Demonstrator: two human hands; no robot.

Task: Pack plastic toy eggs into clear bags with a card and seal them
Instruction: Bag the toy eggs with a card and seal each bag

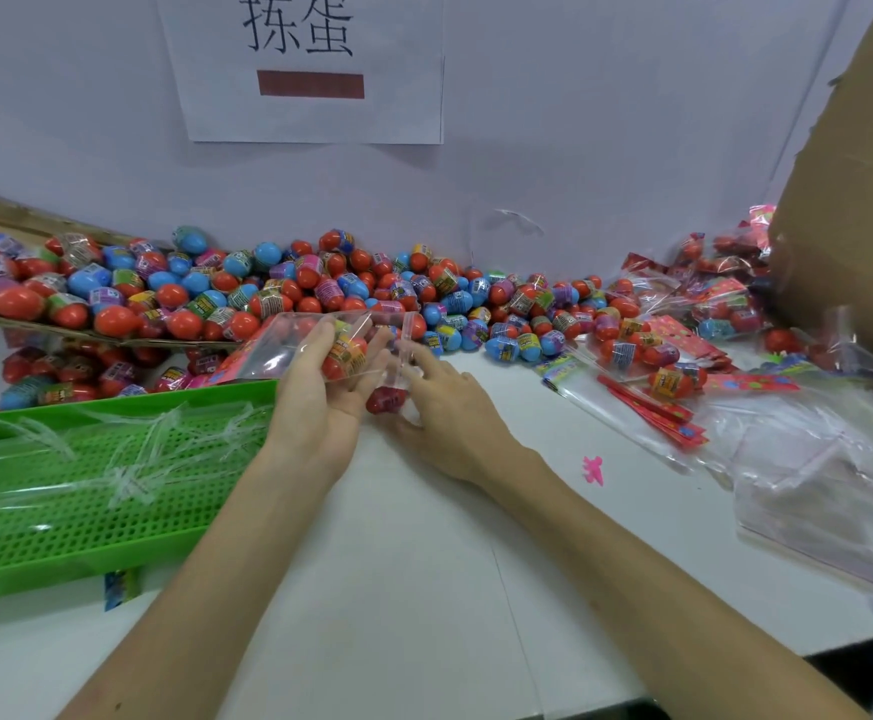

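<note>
My left hand (320, 392) holds a clear bag (288, 350) above the white table, fingers curled under it. Inside the bag lies a red egg with a yellow label (343, 358), and a pink card shows at its left end. My right hand (444, 407) is beside it, fingers at the bag's open mouth, with a red egg (385, 400) under its fingertips. A long heap of red, blue and purple toy eggs (320, 288) runs along the back wall.
A green perforated tray (86, 491) holding clear film lies at the left. Filled bags and red cards (668, 356) lie at the right, with empty clear bags (808, 480) nearer. A cardboard box (850, 200) stands at the far right. A small pink toy (594, 469) lies on the table.
</note>
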